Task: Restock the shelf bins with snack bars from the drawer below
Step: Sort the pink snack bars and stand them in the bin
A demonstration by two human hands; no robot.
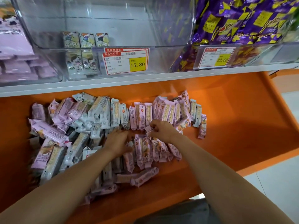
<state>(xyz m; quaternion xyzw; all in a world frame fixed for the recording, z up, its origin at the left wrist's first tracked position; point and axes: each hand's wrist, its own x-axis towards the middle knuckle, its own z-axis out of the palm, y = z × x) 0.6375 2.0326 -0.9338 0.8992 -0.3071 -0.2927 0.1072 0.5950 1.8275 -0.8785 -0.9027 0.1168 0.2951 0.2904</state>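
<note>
Many snack bars (pixel 97 113) fill the orange drawer (pixel 234 126). At its middle the left hand (pixel 116 142) rests on them, fingers released; the right hand (pixel 159 129) pinches one wrapper. Above the drawer the clear bin (pixel 48 50) holds few: restocking looks hardly begun.

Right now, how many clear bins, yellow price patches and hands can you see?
Clear bins: 3 (left, middle, right)
Yellow price patches: 2 (15.80, 23.60)
Hands: 2 (left hand, right hand)
Total: 7
</note>
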